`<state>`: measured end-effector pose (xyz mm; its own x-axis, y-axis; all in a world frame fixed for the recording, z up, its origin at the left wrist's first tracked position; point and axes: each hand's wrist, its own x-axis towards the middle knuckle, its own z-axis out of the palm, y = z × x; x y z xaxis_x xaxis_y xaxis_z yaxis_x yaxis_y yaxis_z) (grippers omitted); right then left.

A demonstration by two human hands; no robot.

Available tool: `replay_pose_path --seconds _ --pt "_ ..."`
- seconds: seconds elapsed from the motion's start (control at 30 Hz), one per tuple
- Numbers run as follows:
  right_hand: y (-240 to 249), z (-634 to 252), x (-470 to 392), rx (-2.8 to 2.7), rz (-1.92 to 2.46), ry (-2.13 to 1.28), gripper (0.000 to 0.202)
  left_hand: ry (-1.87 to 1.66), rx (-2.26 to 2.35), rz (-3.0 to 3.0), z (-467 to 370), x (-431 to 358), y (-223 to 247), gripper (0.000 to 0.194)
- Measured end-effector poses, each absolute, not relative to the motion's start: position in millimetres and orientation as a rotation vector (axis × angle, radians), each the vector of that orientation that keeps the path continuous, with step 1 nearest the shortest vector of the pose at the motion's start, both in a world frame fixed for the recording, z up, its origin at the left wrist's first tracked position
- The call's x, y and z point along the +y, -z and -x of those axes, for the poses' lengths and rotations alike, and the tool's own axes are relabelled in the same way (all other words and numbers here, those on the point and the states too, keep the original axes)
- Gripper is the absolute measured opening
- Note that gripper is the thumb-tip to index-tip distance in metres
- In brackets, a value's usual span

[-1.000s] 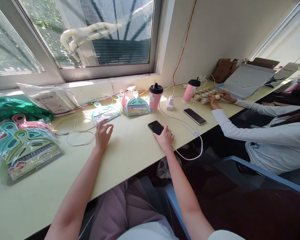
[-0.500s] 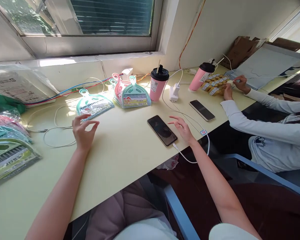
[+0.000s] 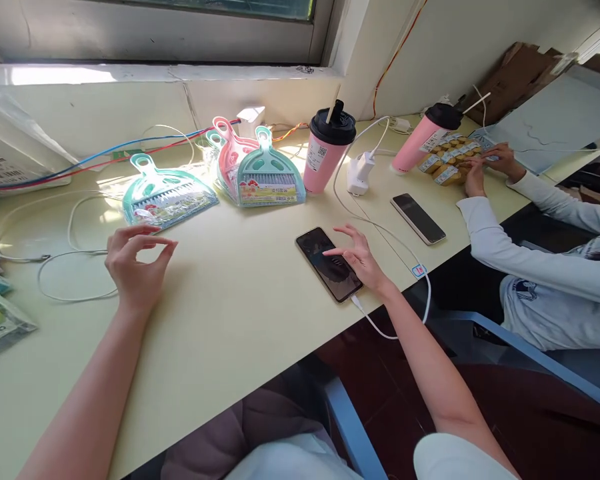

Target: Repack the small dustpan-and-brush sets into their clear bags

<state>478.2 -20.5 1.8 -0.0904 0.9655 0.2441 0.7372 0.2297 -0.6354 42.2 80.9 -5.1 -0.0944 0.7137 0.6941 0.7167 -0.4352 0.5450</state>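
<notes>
On the left of the table my left hand (image 3: 137, 267) rests with thumb and index fingertips pressed together in a ring, and I see nothing between them. Just beyond it lies a wrapped mint-green dustpan set (image 3: 167, 193) with a small brush. My right hand (image 3: 360, 260) has its fingers apart over a dark-screened smartphone (image 3: 325, 257), index finger above or on the glass; contact is unclear. A white charging cable (image 3: 365, 320) is plugged into the phone's lower end.
More wrapped dustpan sets (image 3: 270, 177), in pink and green, stand near a pink cup (image 3: 327, 153) and a white charger (image 3: 360, 175). A second phone (image 3: 419, 219) and another pink cup (image 3: 425, 140) lie right. A co-worker's hands (image 3: 490, 170) handle yellow labelled packets (image 3: 447, 160).
The view has tilted down and shifted. My right index finger has moved over the phone's screen from beside it. My left hand keeps its ring shape.
</notes>
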Motion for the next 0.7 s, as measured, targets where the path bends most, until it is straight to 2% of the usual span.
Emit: replay_pose_path --seconds 0.2,0.4,0.7 --pt "-3.7 -475.9 -21.6 -1.918 1.602 -0.47 0.068 1.583 -1.701 2.191 -46.4 76.7 -0.1 0.007" --pt "0.0 -480.6 -20.1 -1.805 1.54 -0.417 0.073 1.585 -1.776 2.177 -44.2 76.4 0.6 0.014" --pt "4.2 -484.9 -15.1 -1.728 1.486 -0.457 0.056 1.446 -1.929 2.149 -41.0 78.9 -2.2 0.015"
